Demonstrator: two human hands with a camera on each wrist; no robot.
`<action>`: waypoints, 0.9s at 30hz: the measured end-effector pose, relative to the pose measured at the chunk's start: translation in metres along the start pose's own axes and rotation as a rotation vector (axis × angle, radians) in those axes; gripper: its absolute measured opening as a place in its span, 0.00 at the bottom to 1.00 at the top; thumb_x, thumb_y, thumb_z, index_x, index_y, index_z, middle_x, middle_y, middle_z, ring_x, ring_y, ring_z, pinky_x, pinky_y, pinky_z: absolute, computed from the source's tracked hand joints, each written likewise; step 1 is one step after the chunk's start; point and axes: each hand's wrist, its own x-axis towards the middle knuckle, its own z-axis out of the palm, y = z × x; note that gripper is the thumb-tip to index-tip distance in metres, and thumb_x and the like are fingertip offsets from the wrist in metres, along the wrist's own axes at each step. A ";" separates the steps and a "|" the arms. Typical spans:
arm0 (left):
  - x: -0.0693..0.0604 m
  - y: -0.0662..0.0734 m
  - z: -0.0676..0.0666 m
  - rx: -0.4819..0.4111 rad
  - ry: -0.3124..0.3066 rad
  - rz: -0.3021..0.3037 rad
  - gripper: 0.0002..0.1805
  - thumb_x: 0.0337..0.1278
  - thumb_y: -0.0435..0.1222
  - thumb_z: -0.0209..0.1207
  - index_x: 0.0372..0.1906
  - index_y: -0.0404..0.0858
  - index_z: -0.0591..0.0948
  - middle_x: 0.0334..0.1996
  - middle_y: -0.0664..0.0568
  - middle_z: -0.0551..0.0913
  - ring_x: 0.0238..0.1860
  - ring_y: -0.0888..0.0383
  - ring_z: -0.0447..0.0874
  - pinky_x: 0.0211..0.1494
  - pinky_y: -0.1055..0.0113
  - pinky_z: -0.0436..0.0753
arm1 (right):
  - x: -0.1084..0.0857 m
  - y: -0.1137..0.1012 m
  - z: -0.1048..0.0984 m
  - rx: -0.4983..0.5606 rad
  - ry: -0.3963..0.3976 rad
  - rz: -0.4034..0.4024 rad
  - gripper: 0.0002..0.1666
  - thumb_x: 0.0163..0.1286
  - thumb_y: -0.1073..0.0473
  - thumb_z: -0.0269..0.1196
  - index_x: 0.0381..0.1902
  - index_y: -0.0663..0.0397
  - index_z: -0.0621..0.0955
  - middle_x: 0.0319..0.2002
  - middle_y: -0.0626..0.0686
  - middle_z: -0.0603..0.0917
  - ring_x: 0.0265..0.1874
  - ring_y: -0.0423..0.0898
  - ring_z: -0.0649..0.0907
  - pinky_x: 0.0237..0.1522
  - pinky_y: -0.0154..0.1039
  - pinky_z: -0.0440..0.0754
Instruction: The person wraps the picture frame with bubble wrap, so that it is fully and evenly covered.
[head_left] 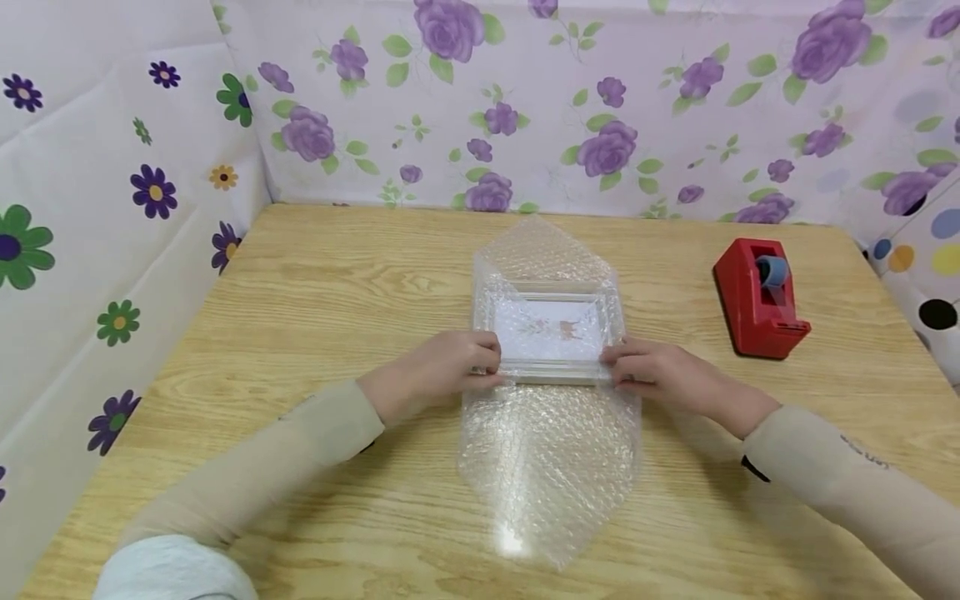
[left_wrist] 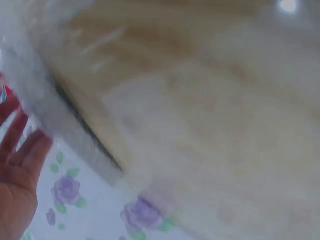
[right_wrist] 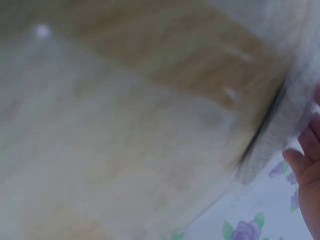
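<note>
1. Centrally, a framed picture [head_left: 547, 331] on the desk [head_left: 352, 275], face up; its long axis runs left to right.
2. Bubble wrap [head_left: 551, 454] around it, lying over the left and right sides. One pointed flap reaches far, a longer one near; printed face shows clearly between.
3. Key relation, as I judge it: frame sits between the two sets of fingers, its long axis spanning the gap. Flaps lie across that axis, near and far.
4. Left fingers [head_left: 483, 354] at the near left corner: bent, gripping the wrapped side. Frame lies right and slightly far of them.
5. Right fingers [head_left: 628, 362] at the near right corner: bent less, gripping the wrapped side there. Frame lies left and slightly far.
6. Neither side clearly nearer; grips almost mirror each other. Near flap hangs free of both. Wrist views partly veiled by blurred plastic; exact fingertip contact cannot be told.
7. Further out, right and far: red tape dispenser [head_left: 742, 312] with a blue roll [head_left: 777, 271], well apart from the frame. Right fingers are the closer to it.
8. Beyond the desk's far edge, a cloth with purple roses [head_left: 450, 29].
</note>
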 end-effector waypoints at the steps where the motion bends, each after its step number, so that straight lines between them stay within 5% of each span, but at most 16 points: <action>1: -0.001 -0.001 -0.003 -0.028 -0.027 -0.002 0.11 0.57 0.35 0.62 0.21 0.41 0.78 0.30 0.55 0.79 0.29 0.62 0.76 0.35 0.76 0.78 | 0.000 0.001 -0.001 0.008 -0.012 0.000 0.16 0.49 0.74 0.70 0.31 0.50 0.82 0.48 0.56 0.84 0.50 0.56 0.82 0.51 0.53 0.79; 6: -0.005 -0.005 -0.014 -0.032 -0.143 0.010 0.03 0.53 0.31 0.60 0.32 0.40 0.83 0.41 0.51 0.85 0.43 0.57 0.82 0.57 0.57 0.79 | -0.005 0.002 -0.006 -0.023 -0.084 -0.020 0.16 0.52 0.73 0.69 0.38 0.54 0.85 0.53 0.58 0.83 0.55 0.59 0.80 0.54 0.56 0.74; 9: -0.009 -0.006 -0.015 0.019 -0.155 0.037 0.04 0.53 0.33 0.63 0.36 0.41 0.82 0.44 0.52 0.85 0.48 0.55 0.82 0.63 0.47 0.73 | -0.008 0.003 -0.007 -0.053 -0.112 -0.014 0.17 0.53 0.73 0.68 0.41 0.53 0.85 0.56 0.57 0.81 0.57 0.59 0.78 0.56 0.53 0.74; 13: -0.013 -0.006 -0.008 0.039 -0.102 0.081 0.05 0.54 0.33 0.64 0.33 0.41 0.79 0.42 0.51 0.84 0.45 0.56 0.81 0.57 0.58 0.79 | -0.010 0.004 -0.006 -0.057 -0.104 -0.017 0.18 0.53 0.74 0.67 0.41 0.52 0.85 0.57 0.56 0.80 0.58 0.58 0.78 0.59 0.46 0.72; 17: -0.020 -0.005 -0.003 0.013 -0.069 0.046 0.04 0.54 0.33 0.64 0.28 0.42 0.81 0.46 0.49 0.83 0.47 0.54 0.83 0.50 0.65 0.83 | -0.010 0.005 -0.003 -0.067 -0.084 -0.048 0.19 0.51 0.74 0.68 0.39 0.50 0.84 0.56 0.56 0.81 0.56 0.58 0.79 0.62 0.41 0.70; 22: -0.028 -0.003 -0.003 0.030 -0.110 0.021 0.05 0.55 0.30 0.62 0.35 0.39 0.86 0.53 0.46 0.81 0.57 0.49 0.79 0.60 0.62 0.79 | -0.012 0.005 -0.002 -0.125 -0.110 -0.079 0.19 0.53 0.69 0.69 0.43 0.51 0.84 0.58 0.56 0.79 0.58 0.58 0.77 0.63 0.39 0.69; 27: -0.035 -0.003 -0.003 0.074 -0.134 0.100 0.17 0.45 0.23 0.59 0.44 0.34 0.84 0.58 0.41 0.76 0.64 0.43 0.70 0.69 0.53 0.68 | -0.017 0.002 -0.005 -0.199 -0.176 -0.084 0.26 0.51 0.66 0.70 0.50 0.51 0.82 0.63 0.56 0.75 0.63 0.56 0.73 0.55 0.51 0.78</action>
